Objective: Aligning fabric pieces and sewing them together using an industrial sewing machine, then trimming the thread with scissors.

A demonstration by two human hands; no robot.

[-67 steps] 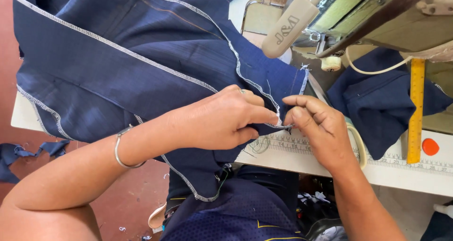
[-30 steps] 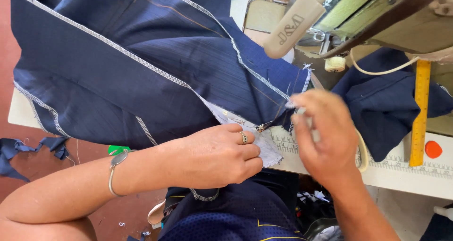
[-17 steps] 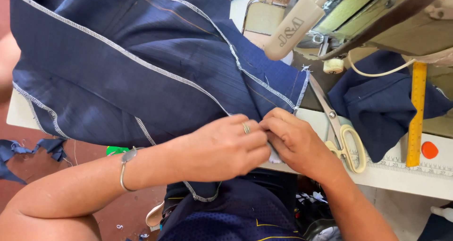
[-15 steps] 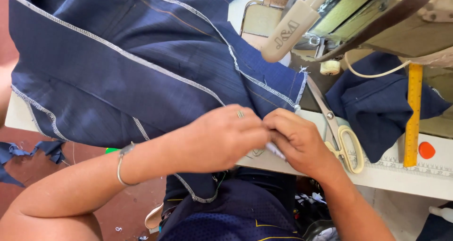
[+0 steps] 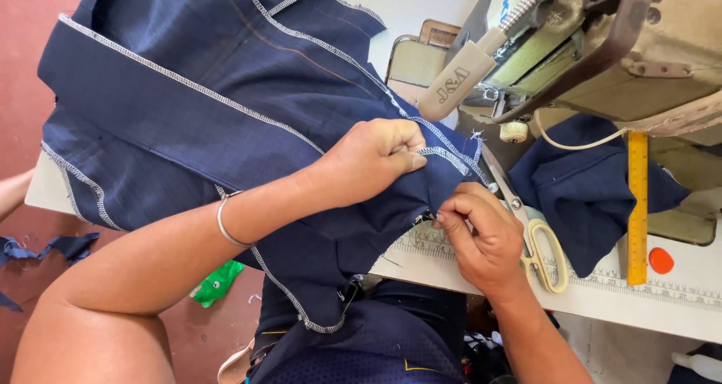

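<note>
A large navy cloth (image 5: 226, 121) with pale overlocked edges is spread across the sewing table (image 5: 677, 309). Its folded edge is gripped in the closed left hand (image 5: 372, 162), and a lower fold is pinched by the right hand (image 5: 481, 237). Scissors (image 5: 538, 237) are seen just beside the right hand.

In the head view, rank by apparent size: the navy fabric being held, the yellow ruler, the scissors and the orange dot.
1. Navy fabric, by far the largest.
2. Yellow ruler and scissors: similar length, too close to rank.
3. Orange dot, the smallest.
</note>
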